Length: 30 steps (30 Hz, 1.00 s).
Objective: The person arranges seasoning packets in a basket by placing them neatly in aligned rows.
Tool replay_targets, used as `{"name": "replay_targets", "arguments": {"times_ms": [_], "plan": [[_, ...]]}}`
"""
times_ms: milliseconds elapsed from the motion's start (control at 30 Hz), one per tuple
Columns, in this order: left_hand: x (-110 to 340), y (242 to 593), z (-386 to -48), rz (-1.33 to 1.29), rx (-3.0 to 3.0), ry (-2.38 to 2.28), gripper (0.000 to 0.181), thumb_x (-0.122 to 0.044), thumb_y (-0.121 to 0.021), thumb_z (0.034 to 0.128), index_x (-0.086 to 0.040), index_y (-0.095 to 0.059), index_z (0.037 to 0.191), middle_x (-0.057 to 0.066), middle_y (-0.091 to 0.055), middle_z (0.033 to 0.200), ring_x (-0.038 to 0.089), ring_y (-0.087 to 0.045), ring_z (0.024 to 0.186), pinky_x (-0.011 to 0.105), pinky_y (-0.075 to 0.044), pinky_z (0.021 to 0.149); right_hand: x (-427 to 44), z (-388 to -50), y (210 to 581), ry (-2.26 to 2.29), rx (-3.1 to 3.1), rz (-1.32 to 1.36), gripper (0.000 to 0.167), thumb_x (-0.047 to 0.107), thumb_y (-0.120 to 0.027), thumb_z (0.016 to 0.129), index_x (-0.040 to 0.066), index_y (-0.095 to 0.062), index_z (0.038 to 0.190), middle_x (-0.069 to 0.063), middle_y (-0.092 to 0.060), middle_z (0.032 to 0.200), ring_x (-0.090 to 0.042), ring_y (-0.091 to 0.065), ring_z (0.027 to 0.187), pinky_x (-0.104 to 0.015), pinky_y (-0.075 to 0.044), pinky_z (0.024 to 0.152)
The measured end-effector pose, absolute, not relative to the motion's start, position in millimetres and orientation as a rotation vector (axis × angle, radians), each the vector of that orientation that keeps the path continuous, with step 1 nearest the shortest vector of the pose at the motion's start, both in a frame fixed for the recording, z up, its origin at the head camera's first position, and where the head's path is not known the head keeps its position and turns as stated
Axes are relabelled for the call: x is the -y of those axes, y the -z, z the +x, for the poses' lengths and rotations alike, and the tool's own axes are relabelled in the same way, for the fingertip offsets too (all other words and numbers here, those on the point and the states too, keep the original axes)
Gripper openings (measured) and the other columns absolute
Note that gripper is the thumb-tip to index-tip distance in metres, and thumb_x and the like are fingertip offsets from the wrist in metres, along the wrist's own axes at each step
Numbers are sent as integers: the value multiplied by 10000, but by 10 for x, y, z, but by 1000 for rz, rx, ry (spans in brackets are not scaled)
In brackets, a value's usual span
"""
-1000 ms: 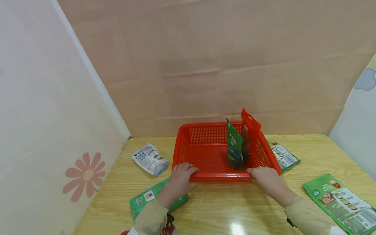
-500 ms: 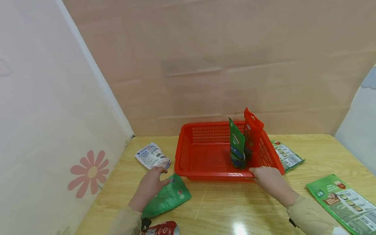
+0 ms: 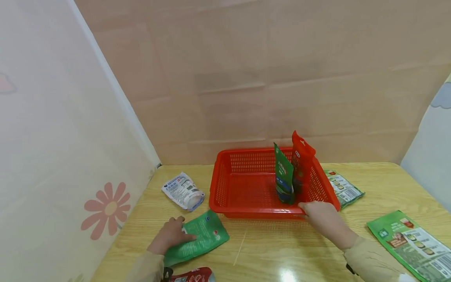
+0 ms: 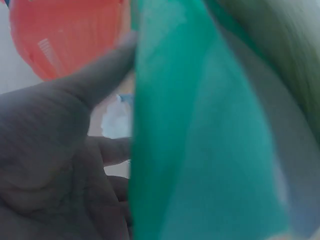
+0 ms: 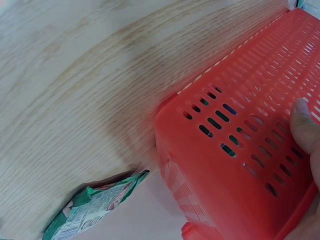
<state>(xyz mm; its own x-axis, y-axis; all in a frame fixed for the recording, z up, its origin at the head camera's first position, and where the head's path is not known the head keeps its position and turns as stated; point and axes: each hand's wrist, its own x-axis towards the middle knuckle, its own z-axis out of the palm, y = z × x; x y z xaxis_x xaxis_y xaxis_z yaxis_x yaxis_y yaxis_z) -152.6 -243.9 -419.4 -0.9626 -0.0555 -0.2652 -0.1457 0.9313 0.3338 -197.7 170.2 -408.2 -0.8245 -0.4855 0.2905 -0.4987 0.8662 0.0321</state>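
In the head view my left hand [image 3: 170, 235] rests over the left end of a flat green pouch [image 3: 209, 233] on the table. Its thumb and fingers stay spread apart. The left wrist view has the pouch [image 4: 200, 140] close up and blurred, with the fingertips hidden behind its edge. My right hand [image 3: 320, 219] grips the near rim of a red plastic basket [image 3: 253, 211] toward its right corner. The thumb [image 5: 302, 125] lies against the slotted outer wall. Inside the basket, a green pouch [image 3: 283, 174] and a red pouch [image 3: 302, 156] stand upright on the right side.
Left of the basket lies a white pouch [image 3: 183, 192]. A dark red package [image 3: 195, 275] is partly cut off at the bottom edge. Two more green pouches lie at right, one beside the basket [image 3: 344, 188] and one nearer [image 3: 412, 244]. A paper-covered wall [image 3: 246, 78] stands behind.
My left hand has let go of the basket's near rim, moved left and come down over the green pouch. The right hand has kept its grip on the rim.
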Motion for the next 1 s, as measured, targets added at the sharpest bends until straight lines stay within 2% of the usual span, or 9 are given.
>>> {"name": "replay_targets", "arguments": {"times_ms": [233,433,567,733,1000], "plan": [[2530,4208,-1527,-227,-2742,-555,741,-517,-751,739,76,-564,1143,160,-619,967,269,-558,847,479,-481,805,-1702,-1968,4079,-65,2760,733,254,6,-763,697,176,-574,687,66,-520,539,-90,-474,503,-249,-369,440],[2636,4174,-1549,-248,-2587,-608,714,-501,-754,750,54,-532,1141,102,-595,957,232,-531,843,416,-486,803,-1695,-1981,4085,-75,2770,733,260,7,-757,697,180,-563,683,66,-515,545,-92,-476,512,-255,-382,450],[2653,4115,-1565,-210,-2553,-564,675,-442,-773,758,59,-531,1140,86,-588,964,226,-535,873,435,-479,865,-1703,-1972,4085,-71,2765,727,265,15,-769,689,179,-561,685,63,-519,547,-94,-477,511,-258,-385,445],[2660,4111,-1575,-207,-2543,-582,713,-416,-782,756,88,-521,1186,102,-602,1008,240,-550,911,465,-472,911,-1707,-1970,4082,-66,2757,727,261,25,-780,686,178,-569,690,59,-535,554,-96,-489,515,-260,-395,448],[2711,4161,-1583,-234,-2540,-616,743,-410,-803,733,112,-533,1189,113,-613,1014,227,-541,881,448,-483,887,-1694,-1971,4087,-44,2767,729,258,43,-797,685,174,-576,702,51,-551,564,-100,-492,523,-263,-405,451]]}}
